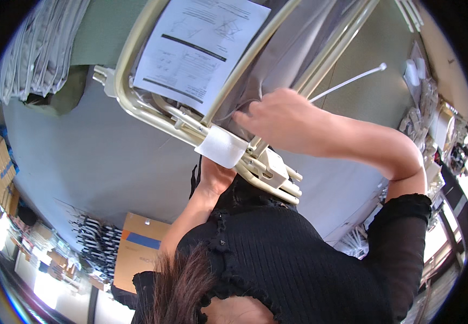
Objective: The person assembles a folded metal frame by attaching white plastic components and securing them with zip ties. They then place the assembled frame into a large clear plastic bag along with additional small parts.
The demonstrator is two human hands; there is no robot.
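Grip the likely stiff tubular frame [165,125] by its rails [121,74]; right fingers [252,122] appear curled together, left hand's [215,177] closure cannot be told.

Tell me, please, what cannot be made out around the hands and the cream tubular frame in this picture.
All in the head view:
Left hand: its fingers are hidden behind the white piece on the frame.
Right hand: blurred, so what its fingertips pinch, if anything, is unclear.
Frame: its far end is cut off by the top edge.
Printed sheet: smallest lines too small to read.
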